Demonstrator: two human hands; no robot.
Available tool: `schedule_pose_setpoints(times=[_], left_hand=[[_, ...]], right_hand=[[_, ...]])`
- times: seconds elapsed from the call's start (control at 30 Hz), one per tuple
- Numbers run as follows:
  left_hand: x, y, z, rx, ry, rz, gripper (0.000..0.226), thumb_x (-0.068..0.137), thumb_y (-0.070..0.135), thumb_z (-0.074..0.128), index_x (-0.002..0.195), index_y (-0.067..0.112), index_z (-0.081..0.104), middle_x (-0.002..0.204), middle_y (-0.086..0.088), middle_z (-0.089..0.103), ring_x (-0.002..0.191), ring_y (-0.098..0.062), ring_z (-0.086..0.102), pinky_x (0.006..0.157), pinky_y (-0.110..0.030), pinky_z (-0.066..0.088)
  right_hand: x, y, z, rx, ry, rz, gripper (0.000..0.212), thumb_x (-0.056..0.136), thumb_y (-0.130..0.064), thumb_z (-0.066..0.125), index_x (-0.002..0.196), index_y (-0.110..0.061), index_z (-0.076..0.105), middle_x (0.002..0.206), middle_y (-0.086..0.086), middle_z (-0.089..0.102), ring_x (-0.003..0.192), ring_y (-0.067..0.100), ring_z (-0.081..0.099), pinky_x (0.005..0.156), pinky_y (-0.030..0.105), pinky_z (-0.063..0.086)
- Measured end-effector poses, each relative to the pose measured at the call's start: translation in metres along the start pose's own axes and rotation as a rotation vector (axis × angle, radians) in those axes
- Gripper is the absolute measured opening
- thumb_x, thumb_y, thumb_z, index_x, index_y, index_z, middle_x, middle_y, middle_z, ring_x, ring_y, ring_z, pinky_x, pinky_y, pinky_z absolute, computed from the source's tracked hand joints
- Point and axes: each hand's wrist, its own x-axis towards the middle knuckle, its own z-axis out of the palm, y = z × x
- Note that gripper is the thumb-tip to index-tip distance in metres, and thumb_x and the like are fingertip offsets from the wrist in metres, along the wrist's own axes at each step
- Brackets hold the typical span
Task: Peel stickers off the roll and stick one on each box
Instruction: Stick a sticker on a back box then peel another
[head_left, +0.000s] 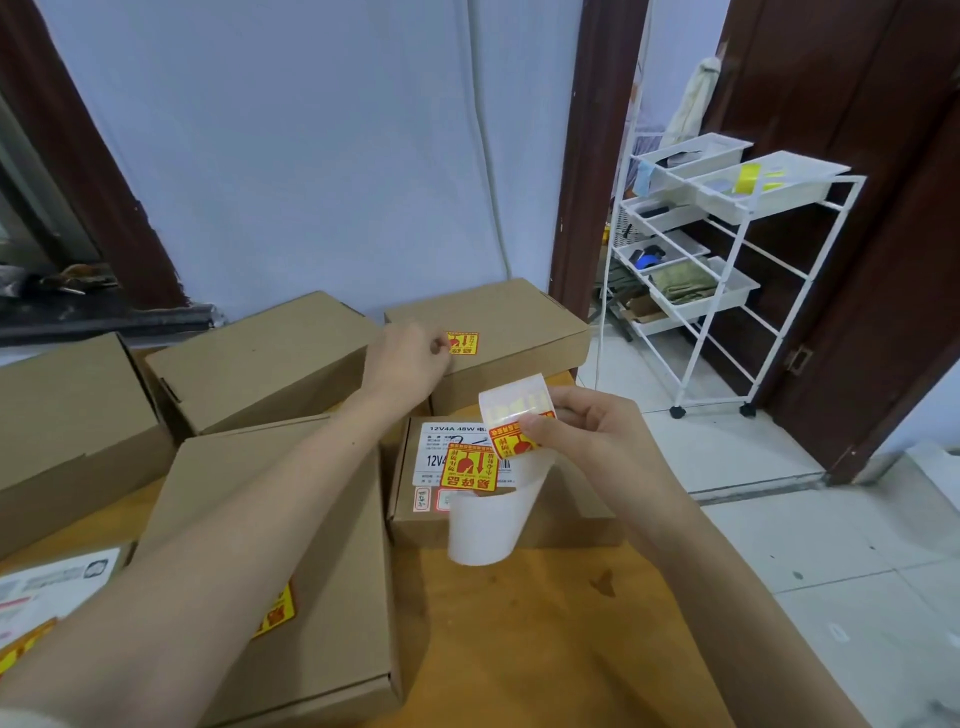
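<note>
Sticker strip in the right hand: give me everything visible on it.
The sticker strip is glossy white backing paper, pinched by the right hand above the table. One yellow-and-red sticker still sits on it under the thumb. Above that, the liner shows faint yellowish marks. Its bare tail hangs down and curls into a loose loop in front of the small labelled box. Whether the loop touches the box is unclear. The left hand is away from it.

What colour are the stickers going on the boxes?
Yellow with red print, seen clearly in the head view on the sticker stuck to the small box.

Left hand presses sticker onto box; right hand grips roll.
</note>
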Motion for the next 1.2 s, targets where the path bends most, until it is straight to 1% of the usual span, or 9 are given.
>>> schedule_pose_setpoints(times=[0.1,0.17,0.27,0.4,0.5,0.6,0.77,0.87,1.2], left_hand=[[0.002,0.005,-0.002,0.121,-0.034,0.081,0.022,0.091,0.024,0.049,0.083,0.013,0.066,0.084,0.002,0.058,0.085,-0.023,0.058,0.058,-0.028,0.035],[-0.001,0.010,-0.003,0.159,-0.128,0.110,0.028,0.092,0.034,0.046,0.092,0.013,0.064,0.080,-0.003,0.062,0.075,-0.023,0.059,0.053,-0.028,0.037],[-0.004,0.013,-0.006,0.222,-0.314,0.128,0.045,0.097,0.047,0.033,0.127,0.023,0.056,0.126,-0.005,0.061,0.112,-0.029,0.054,0.085,-0.043,0.047],[-0.021,0.020,-0.025,0.103,-0.440,0.064,0.047,0.101,0.048,0.024,0.143,0.033,0.039,0.157,-0.001,0.029,0.142,-0.031,0.026,0.110,-0.046,0.024],[-0.058,0.043,-0.060,-0.372,-0.215,0.050,0.038,0.103,0.034,0.032,0.131,0.023,0.055,0.138,0.002,0.052,0.128,-0.014,0.045,0.097,-0.026,0.032],[-0.106,0.065,-0.097,-0.628,-0.120,0.081,0.030,0.099,0.038,0.042,0.117,0.027,0.063,0.119,0.013,0.062,0.106,0.004,0.054,0.089,-0.022,0.041],[-0.168,0.074,-0.126,-0.420,-0.181,0.356,0.046,0.081,0.038,0.068,0.124,0.032,0.057,0.127,0.015,0.053,0.121,-0.005,0.046,0.102,-0.034,0.040],[-0.188,0.072,-0.133,-0.412,-0.194,0.336,0.053,0.079,0.033,0.073,0.128,0.039,0.053,0.126,0.017,0.052,0.120,-0.006,0.045,0.100,-0.037,0.043],[-0.218,0.061,-0.151,-0.691,-0.243,0.121,0.035,0.092,0.032,0.061,0.127,0.033,0.056,0.124,0.007,0.063,0.108,-0.003,0.061,0.089,-0.023,0.054]], right_hand=[[-0.001,0.001,0.000,0.011,0.002,0.002,0.024,0.089,-0.018,0.065,0.113,-0.015,0.070,0.101,0.000,0.078,0.090,0.008,0.074,0.076,0.018,0.059],[-0.003,0.001,0.000,0.028,0.001,-0.001,0.020,0.089,-0.016,0.065,0.108,-0.016,0.070,0.096,-0.003,0.079,0.085,0.005,0.075,0.070,0.013,0.058],[-0.008,0.000,-0.001,0.053,-0.001,-0.003,0.019,0.089,-0.013,0.065,0.108,-0.014,0.071,0.094,-0.003,0.079,0.083,0.004,0.075,0.067,0.011,0.057],[-0.019,-0.006,-0.002,0.106,0.018,-0.004,0.021,0.090,-0.014,0.064,0.108,-0.007,0.071,0.095,0.005,0.079,0.080,0.005,0.074,0.063,0.010,0.054],[-0.029,-0.010,0.000,0.067,0.047,-0.021,0.016,0.090,-0.022,0.064,0.090,-0.009,0.074,0.081,-0.001,0.077,0.072,0.000,0.070,0.062,0.011,0.050],[-0.042,-0.015,0.006,0.032,0.065,-0.010,0.022,0.089,-0.027,0.064,0.083,-0.009,0.075,0.076,-0.003,0.075,0.067,-0.001,0.067,0.060,0.010,0.048],[-0.069,-0.028,0.019,0.098,0.053,-0.050,0.024,0.091,-0.024,0.063,0.082,-0.005,0.074,0.060,-0.010,0.069,0.052,-0.006,0.060,0.050,0.005,0.043],[-0.082,-0.032,0.026,0.067,0.035,-0.054,0.027,0.091,-0.029,0.061,0.085,-0.007,0.076,0.056,-0.014,0.067,0.049,-0.010,0.056,0.048,0.002,0.040],[-0.120,-0.043,0.025,-0.027,-0.208,-0.091,0.025,0.090,-0.018,0.064,0.112,-0.010,0.071,0.103,0.008,0.077,0.092,0.014,0.072,0.078,0.020,0.053]])
